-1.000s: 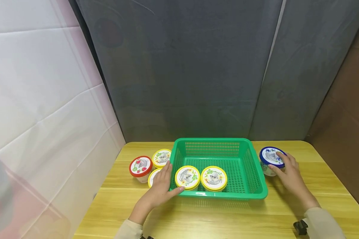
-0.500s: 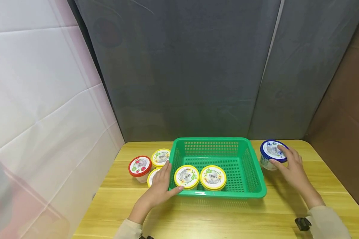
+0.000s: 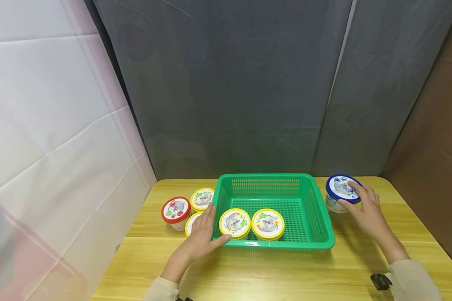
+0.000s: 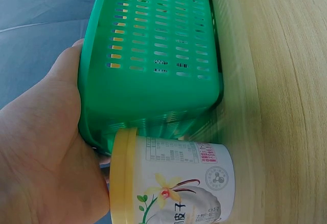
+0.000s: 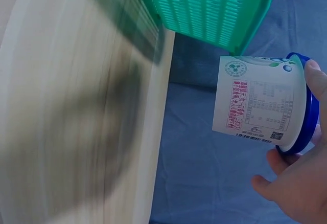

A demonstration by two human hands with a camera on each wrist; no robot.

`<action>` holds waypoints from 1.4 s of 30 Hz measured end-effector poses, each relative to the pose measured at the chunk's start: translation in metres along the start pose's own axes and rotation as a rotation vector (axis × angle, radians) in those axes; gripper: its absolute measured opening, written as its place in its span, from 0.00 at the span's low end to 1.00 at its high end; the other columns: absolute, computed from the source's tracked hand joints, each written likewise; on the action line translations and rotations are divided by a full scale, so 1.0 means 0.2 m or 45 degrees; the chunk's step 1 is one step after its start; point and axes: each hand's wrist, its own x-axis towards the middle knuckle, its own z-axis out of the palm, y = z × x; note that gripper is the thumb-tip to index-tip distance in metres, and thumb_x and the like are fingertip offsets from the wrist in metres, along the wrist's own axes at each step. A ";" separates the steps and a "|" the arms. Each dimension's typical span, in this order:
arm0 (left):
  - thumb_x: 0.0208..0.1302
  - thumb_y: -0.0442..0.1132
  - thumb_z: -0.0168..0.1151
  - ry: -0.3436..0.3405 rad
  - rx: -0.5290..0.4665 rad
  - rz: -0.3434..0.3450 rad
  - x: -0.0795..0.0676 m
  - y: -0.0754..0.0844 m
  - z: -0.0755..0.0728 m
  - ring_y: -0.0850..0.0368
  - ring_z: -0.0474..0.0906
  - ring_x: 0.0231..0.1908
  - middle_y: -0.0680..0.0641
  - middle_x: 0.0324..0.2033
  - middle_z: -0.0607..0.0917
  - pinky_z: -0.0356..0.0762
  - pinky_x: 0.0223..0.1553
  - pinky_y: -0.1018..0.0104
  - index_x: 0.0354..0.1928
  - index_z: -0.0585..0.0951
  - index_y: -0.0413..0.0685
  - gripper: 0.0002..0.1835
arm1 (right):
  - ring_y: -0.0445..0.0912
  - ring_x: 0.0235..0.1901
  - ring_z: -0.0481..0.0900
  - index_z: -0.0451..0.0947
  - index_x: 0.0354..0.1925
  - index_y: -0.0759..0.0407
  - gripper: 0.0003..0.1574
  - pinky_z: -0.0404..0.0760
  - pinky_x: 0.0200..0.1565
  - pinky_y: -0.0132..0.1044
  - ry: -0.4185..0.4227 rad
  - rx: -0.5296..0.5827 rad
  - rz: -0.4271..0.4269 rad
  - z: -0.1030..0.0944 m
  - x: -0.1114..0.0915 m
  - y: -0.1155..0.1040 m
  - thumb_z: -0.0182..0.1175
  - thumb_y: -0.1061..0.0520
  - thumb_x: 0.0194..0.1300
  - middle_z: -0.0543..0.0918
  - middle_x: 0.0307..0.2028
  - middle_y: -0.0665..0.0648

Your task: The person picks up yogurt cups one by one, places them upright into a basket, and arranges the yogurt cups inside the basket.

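Note:
My right hand (image 3: 370, 215) grips a tub with a blue lid (image 3: 340, 187), thumb and fingers around the lid. In the right wrist view the tub's white side (image 5: 260, 98) shows, and its base is lifted off the table. Beside it stands a green plastic basket (image 3: 305, 246). My left hand (image 3: 202, 232) rests on the basket's near left corner, fingers straight along the left rim and thumb on the front rim. Two yellow-lidded tubs, one at the left (image 3: 234, 223) and one beside it (image 3: 268, 224), stand inside along the basket's front.
Left of the basket stand a red-lidded tub (image 3: 176, 210), a yellow-lidded tub (image 3: 202, 198) and another yellow-lidded tub (image 3: 193, 221), partly hidden by my left hand. A grey curtain (image 3: 233, 104) hangs behind the wooden table (image 3: 271, 276).
My right hand has raised the blue-lidded tub off the table and brought it slightly left in the last half second. The left hand and basket have stayed put.

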 end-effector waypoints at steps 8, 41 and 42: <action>0.57 0.71 0.52 -0.020 -0.011 -0.015 0.00 0.00 -0.01 0.44 0.39 0.75 0.46 0.76 0.38 0.43 0.71 0.38 0.74 0.42 0.42 0.57 | 0.70 0.64 0.48 0.52 0.71 0.55 0.43 0.58 0.51 0.74 0.060 0.008 -0.054 -0.02 0.01 -0.05 0.58 0.46 0.65 0.48 0.70 0.73; 0.58 0.71 0.51 -0.016 -0.002 -0.004 0.00 0.00 0.00 0.42 0.41 0.75 0.43 0.75 0.40 0.46 0.72 0.42 0.74 0.42 0.40 0.56 | 0.65 0.64 0.55 0.61 0.61 0.59 0.38 0.61 0.55 0.70 0.005 0.116 -0.153 0.14 -0.03 -0.31 0.65 0.48 0.59 0.59 0.67 0.68; 0.57 0.71 0.51 -0.018 0.002 -0.005 0.00 0.00 0.00 0.42 0.41 0.75 0.44 0.76 0.40 0.46 0.73 0.42 0.74 0.42 0.41 0.56 | 0.65 0.64 0.56 0.61 0.60 0.59 0.37 0.62 0.54 0.70 0.000 0.113 -0.150 0.15 -0.04 -0.32 0.65 0.48 0.59 0.59 0.67 0.68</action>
